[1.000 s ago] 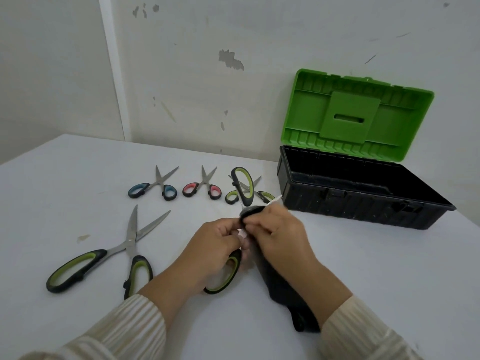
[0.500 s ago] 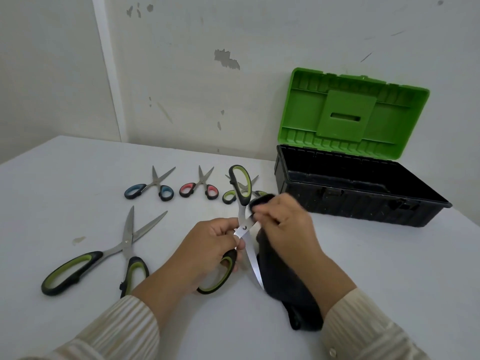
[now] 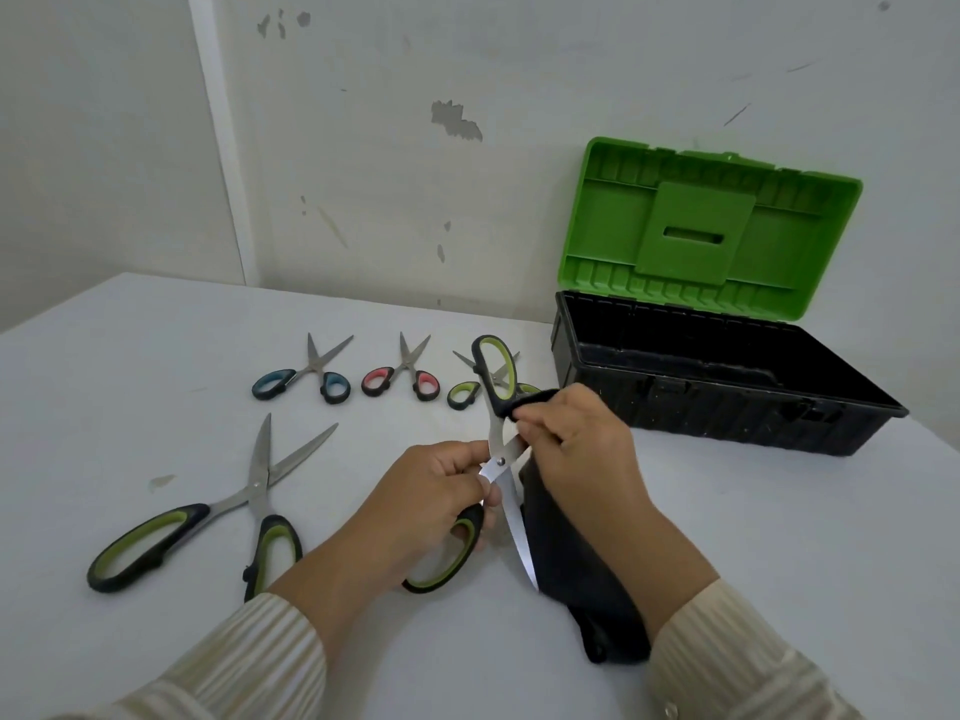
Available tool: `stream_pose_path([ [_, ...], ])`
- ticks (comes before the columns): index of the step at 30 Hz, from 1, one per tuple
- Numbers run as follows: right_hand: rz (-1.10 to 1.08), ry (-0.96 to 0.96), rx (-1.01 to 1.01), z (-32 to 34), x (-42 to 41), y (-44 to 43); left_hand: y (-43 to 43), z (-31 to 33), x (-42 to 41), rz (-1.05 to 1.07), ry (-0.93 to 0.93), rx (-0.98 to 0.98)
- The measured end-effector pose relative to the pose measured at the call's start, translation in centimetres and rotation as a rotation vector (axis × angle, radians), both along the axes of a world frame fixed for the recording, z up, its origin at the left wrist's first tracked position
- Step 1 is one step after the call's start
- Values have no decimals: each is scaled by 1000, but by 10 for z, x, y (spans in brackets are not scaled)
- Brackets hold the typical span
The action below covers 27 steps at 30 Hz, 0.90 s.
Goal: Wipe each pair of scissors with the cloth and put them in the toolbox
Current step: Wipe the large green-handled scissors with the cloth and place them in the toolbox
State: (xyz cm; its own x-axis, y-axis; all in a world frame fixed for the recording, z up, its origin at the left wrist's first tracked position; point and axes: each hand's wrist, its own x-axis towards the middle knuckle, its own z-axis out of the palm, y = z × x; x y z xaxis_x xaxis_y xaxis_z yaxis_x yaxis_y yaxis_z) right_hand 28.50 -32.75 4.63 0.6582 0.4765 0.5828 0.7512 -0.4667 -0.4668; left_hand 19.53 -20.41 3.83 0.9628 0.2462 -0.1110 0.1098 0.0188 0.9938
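Note:
My left hand (image 3: 423, 504) grips a large pair of green-and-black scissors (image 3: 496, 371) near the pivot; they are spread open, one handle up, one blade pointing down toward me. My right hand (image 3: 582, 449) pinches a black cloth (image 3: 566, 558) against the upper arm of the scissors, just below the raised handle. The cloth hangs down to the table under my right wrist. The toolbox (image 3: 727, 402) is black with an open green lid (image 3: 701, 231) and stands at the right back.
On the white table (image 3: 779, 537) lie another large green-handled pair (image 3: 208, 517) at the left, and behind it a blue-handled pair (image 3: 306, 379), a pink-handled pair (image 3: 400, 379) and a small green-handled pair (image 3: 465, 394), partly hidden. A wall rises close behind.
The scissors came out of the cloth and opened wide. My right hand slid the cloth up from the blade to the arm below the raised handle.

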Motion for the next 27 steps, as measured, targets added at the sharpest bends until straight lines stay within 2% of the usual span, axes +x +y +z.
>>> stream_pose_path([
  [5,134,57,-123,-6,-19,2,3,-2,0,7,-10,2],
  [8,-86,54,82,1,8,-8,4,1,-2,3,-12,15],
  [10,-253,151,224,10,26,-27,6,2,-1,-9,-55,68],
  [11,-270,243,310,12,31,-36,9,1,0,14,-88,122],
  [13,-159,509,530,14,33,-44,15,-3,0,106,-230,376],
  [16,106,880,757,23,22,-39,28,-8,-1,195,-539,1060],
  [17,178,973,761,27,17,-36,30,-11,0,183,-566,1198],
  [19,280,1117,636,31,9,-33,34,-21,3,154,-576,1312],
  [23,276,1191,391,27,6,-34,36,-27,5,138,-502,1331],
  [27,227,1114,339,20,11,-34,27,-10,2,353,-236,838],
])
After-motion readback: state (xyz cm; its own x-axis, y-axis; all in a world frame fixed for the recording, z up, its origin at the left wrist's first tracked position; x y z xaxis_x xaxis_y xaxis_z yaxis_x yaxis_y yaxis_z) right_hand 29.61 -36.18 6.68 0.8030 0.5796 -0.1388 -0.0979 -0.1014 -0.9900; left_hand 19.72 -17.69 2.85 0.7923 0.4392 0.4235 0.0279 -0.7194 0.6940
